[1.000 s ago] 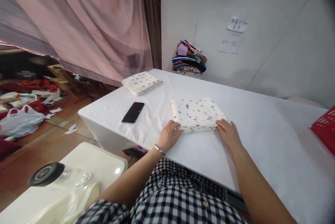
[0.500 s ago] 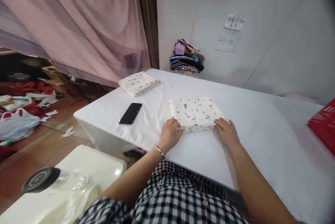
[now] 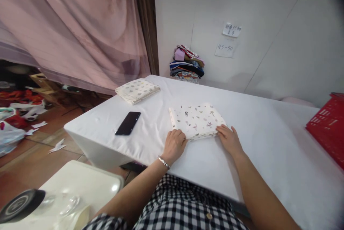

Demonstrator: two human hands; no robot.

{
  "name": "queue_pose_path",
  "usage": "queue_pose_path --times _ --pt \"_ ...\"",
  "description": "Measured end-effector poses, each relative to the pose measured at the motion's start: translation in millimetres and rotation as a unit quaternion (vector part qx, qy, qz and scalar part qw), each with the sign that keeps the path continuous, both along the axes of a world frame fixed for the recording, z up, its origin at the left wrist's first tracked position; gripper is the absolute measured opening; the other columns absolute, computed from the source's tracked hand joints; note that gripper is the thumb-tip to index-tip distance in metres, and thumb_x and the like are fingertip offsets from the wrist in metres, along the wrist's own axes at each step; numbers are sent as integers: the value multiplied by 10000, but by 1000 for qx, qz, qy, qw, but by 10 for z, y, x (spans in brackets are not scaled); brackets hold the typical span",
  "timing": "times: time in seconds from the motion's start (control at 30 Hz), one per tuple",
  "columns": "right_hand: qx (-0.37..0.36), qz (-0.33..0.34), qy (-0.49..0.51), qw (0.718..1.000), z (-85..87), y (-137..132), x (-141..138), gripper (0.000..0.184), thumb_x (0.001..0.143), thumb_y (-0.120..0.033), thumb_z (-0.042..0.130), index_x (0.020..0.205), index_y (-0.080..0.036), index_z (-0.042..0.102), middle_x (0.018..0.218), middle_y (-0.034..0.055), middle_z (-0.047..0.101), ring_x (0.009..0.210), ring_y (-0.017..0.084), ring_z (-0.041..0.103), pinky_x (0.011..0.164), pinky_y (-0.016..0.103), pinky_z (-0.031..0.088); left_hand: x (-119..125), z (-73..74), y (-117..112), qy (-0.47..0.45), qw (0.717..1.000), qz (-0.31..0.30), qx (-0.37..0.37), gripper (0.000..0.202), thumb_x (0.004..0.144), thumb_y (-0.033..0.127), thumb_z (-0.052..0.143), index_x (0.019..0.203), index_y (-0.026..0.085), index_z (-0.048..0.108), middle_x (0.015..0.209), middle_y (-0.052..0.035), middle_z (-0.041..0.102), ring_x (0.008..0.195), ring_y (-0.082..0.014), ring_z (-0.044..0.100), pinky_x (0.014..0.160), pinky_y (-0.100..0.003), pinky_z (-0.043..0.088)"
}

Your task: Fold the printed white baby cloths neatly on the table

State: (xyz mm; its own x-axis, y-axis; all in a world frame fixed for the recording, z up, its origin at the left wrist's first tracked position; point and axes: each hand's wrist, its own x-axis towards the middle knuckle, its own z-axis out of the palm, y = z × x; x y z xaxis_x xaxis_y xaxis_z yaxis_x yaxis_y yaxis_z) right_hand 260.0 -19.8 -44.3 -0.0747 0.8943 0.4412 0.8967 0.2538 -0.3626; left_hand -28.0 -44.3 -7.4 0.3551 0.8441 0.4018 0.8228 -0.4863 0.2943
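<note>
Head: L grip (image 3: 174, 147), R grip (image 3: 229, 139) pinch cloth (image 3: 197, 119) on wht tbl (image 3: 268, 140); curtain (image 3: 104, 25) bkgd.

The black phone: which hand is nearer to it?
Left. The left hand is right of the phone, at the left corner of the nearer folded cloth; the right hand is farther right, at its right corner.

Towards two o'clock, the lower sheet (image 3: 224, 48) on the wall (image 3: 255, 11) reads "45-50"; the upper sheet's (image 3: 231, 30) handwritten characters blur

Hands (image 3: 174, 147) (image 3: 230, 140) apart, forearms (image 3: 135, 189) (image 3: 262, 188) converging (left fingers (image 3: 178, 135) seemingly curled).
</note>
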Motion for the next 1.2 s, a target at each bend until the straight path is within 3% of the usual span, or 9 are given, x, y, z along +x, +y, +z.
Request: queue_pose_path --times 0.2,0.43,0.63,0.73,0.9,1.07,1.2 --pt "8 5 3 1000 -48 28 14 291 844 -269 394 1013 -257 631 1117 16 643 1158 203 502 1046 501 206 9 45 103 -30 999 -2 12 212 859 285 499 677 185 538 773 -28 556 765 -168 485 689 -319 350" --pt "-2 2 5 1000 -77 39 31 300 838 -295 395 1022 -265 631 1116 20 644 1147 208 513 1044 508 208 118 -35 111 1 1000 -7 3 122 834 226 516 727 178 548 787 -33 560 768 -170 495 682 -309 371" --pt "-1 3 6 1000 -85 36 30 318 830 -294 389 1032 -260 632 1129 29 637 1159 214 505 1038 503 229 10 -38 233 -105 994 16 -29 118 821 243 527 720 190 557 775 -18 570 779 -156 520 700 -281 409" --pt "-5 -5 6 1000 -76 32 20 323 832 -303 384 1033 -247 630 1130 27 637 1165 208 500 1047 490 230 -112 -23 478 -175 980 78 -45 92 813 245 523 865 197 581 921 -34 588 899 -167 536 773 -282 424" --pt "-19 -8 1 1000 -48 24 -7 327 833 -300 376 1020 -237 637 1141 23 632 1181 196 487 1069 474 217 -188 -39 895 -216 939 214 -159 432 791 359 531 1167 153 476 1227 -114 502 1116 -227 483 904 -320 391" --pt "-65 -7 43 997 -80 44 57 339 820 -295 385 1025 -250 651 1158 10 622 1203 199 466 1081 471 217 -93 -92 953 -164 949 217 -159 567 780 308 512 1292 116 362 1336 -155 429 1222 -275 397 974 -374 337" --pt "-128 -44 116 984 -5 167 173 347 803 -303 399 1003 -260 679 1140 10 632 1160 236 504 1031 452 318 -75 -141 914 -146 957 214 -131 591 784 288 496 1321 107 332 1341 -156 427 1220 -279 399 987 -378 331"
